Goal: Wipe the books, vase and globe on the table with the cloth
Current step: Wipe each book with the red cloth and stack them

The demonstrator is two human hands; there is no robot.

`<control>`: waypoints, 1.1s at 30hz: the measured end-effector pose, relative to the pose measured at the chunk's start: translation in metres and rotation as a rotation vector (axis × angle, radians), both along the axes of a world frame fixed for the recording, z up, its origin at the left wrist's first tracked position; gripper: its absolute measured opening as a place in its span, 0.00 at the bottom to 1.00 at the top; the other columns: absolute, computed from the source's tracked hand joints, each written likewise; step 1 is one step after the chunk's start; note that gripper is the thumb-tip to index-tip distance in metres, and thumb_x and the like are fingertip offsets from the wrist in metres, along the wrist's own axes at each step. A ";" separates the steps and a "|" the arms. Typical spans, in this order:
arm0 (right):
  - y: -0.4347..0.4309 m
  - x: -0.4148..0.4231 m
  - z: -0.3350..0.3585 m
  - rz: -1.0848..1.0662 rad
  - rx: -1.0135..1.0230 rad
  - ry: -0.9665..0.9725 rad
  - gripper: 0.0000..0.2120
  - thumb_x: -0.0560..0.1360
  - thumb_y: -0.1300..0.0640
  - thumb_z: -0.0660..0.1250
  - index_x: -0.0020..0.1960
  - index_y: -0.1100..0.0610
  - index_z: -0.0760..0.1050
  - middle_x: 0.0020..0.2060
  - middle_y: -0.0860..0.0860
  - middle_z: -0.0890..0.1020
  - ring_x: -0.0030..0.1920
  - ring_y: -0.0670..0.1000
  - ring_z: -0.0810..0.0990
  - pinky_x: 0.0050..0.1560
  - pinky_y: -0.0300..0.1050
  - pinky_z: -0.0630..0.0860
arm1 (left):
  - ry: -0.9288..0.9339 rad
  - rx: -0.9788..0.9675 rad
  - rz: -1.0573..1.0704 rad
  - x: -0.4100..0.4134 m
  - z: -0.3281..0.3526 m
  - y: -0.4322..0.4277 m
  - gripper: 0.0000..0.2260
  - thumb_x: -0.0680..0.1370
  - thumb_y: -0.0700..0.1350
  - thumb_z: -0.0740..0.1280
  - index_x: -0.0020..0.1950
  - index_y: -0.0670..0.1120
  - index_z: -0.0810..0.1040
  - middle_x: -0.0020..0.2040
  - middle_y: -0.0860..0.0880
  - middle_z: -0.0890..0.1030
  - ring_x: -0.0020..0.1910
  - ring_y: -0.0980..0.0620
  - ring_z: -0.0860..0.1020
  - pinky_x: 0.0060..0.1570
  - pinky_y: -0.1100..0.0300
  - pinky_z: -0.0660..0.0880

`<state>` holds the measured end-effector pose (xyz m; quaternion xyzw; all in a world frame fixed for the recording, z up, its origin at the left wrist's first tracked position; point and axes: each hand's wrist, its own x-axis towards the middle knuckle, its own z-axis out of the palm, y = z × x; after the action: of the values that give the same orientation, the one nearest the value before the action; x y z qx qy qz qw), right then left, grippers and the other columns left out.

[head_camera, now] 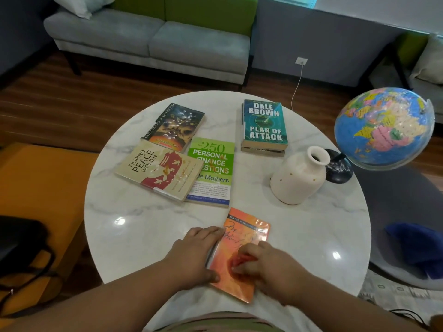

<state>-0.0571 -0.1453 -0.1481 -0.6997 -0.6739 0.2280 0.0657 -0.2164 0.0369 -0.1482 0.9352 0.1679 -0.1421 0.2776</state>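
The orange book [249,232] lies flat at the near edge of the round marble counter [143,224], tilted a little, its glossy cover bearing dark script under a black title band. The left grip [194,252] holds its spine edge, fingers along the side and thumb at the lower corner. The right grip [268,267] is curled on a small red cloth [241,259], pressing it on the cover. Farther back, a tan book [155,171] overlaps a green book [211,171], with a dark book [176,127] behind them. A teal book [263,123] lies on top of another book. A cream vase [297,178] stands upright at the right, and just behind it the blue globe [383,128] leans out past the counter's rim on a black base
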 end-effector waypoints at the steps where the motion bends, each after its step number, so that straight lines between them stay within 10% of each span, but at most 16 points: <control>1: 0.006 0.010 0.002 -0.044 0.000 0.011 0.17 0.74 0.46 0.60 0.62 0.38 0.74 0.62 0.43 0.73 0.55 0.54 0.75 0.50 0.49 0.77 | -0.002 0.011 0.004 0.001 0.001 -0.001 0.46 0.67 0.60 0.73 0.77 0.59 0.47 0.76 0.61 0.53 0.73 0.55 0.54 0.67 0.51 0.65; 6: 0.041 0.038 0.014 -0.502 -0.003 -0.201 0.17 0.80 0.47 0.57 0.68 0.39 0.70 0.65 0.42 0.68 0.57 0.52 0.69 0.49 0.41 0.73 | -0.003 0.043 0.011 0.002 0.003 -0.005 0.47 0.68 0.60 0.73 0.78 0.58 0.47 0.77 0.61 0.53 0.74 0.55 0.54 0.66 0.51 0.66; 12: 0.021 -0.015 0.001 0.013 0.020 -0.042 0.18 0.75 0.48 0.60 0.65 0.39 0.72 0.62 0.45 0.74 0.53 0.54 0.73 0.50 0.47 0.76 | -0.001 0.082 0.017 0.000 0.003 -0.006 0.47 0.69 0.61 0.71 0.78 0.56 0.45 0.77 0.59 0.52 0.74 0.55 0.54 0.66 0.53 0.64; 18: 0.054 0.029 0.004 -0.414 0.018 -0.155 0.17 0.80 0.47 0.56 0.68 0.37 0.68 0.66 0.41 0.66 0.58 0.51 0.69 0.59 0.44 0.71 | 0.020 0.164 0.093 -0.004 0.003 -0.010 0.48 0.68 0.65 0.70 0.78 0.52 0.46 0.77 0.55 0.51 0.74 0.51 0.54 0.70 0.53 0.60; 24: 0.045 -0.015 0.010 0.116 -0.032 -0.025 0.23 0.76 0.46 0.49 0.67 0.43 0.72 0.65 0.49 0.72 0.56 0.58 0.71 0.55 0.53 0.73 | 0.044 0.174 0.114 -0.004 0.005 -0.011 0.46 0.69 0.65 0.69 0.78 0.52 0.48 0.76 0.54 0.53 0.72 0.50 0.55 0.68 0.55 0.62; 30: 0.082 0.031 0.009 -0.388 0.009 -0.142 0.16 0.80 0.49 0.58 0.66 0.37 0.71 0.64 0.42 0.67 0.57 0.51 0.69 0.60 0.47 0.72 | 0.070 0.193 0.127 -0.001 0.008 -0.011 0.48 0.67 0.67 0.69 0.78 0.52 0.48 0.76 0.54 0.53 0.72 0.50 0.55 0.68 0.54 0.61; 33: 0.079 0.010 0.010 -0.269 -0.034 -0.160 0.17 0.80 0.49 0.56 0.68 0.40 0.69 0.65 0.44 0.67 0.58 0.53 0.68 0.59 0.48 0.71 | 0.069 0.181 0.142 -0.002 0.008 -0.011 0.47 0.67 0.66 0.70 0.77 0.53 0.50 0.75 0.54 0.54 0.72 0.50 0.56 0.68 0.54 0.61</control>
<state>-0.0471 -0.0666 -0.1385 -0.8005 -0.5732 0.1722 0.0301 -0.2184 0.0256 -0.1407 0.9367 0.2555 -0.1383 0.1955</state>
